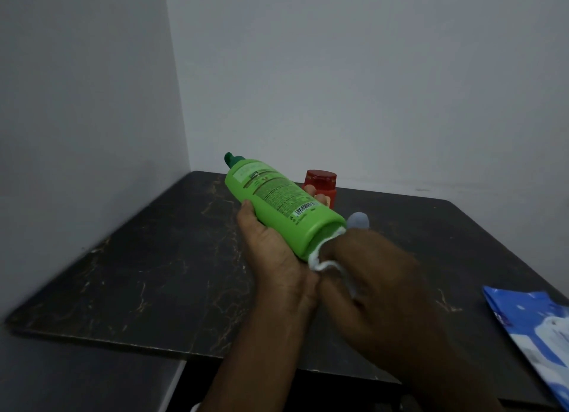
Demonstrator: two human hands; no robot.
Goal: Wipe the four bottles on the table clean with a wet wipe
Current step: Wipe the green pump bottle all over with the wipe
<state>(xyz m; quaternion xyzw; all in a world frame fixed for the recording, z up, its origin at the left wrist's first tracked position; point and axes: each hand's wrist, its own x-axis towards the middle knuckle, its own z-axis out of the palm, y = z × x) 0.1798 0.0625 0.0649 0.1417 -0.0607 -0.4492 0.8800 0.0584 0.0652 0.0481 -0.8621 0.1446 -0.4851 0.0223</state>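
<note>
The green plastic bottle point(277, 202) lies slanted above the dark marbled table point(138, 273), cap toward the far corner. The left hand point(277, 263) is beneath it, the right hand point(378, 288) and white wet wipe point(320, 265) at its base. Behind it stands a red-lidded jar point(321, 180); at the table's right edge lies a blue-and-white wipe packet point(532, 334).

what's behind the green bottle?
A red-lidded bottle stands on the table behind the green bottle; its lower part is covered by it and fingers of the left hand. A pale blue rounded top shows past the right hand, which grips the wipe; the rest is hidden.
</note>
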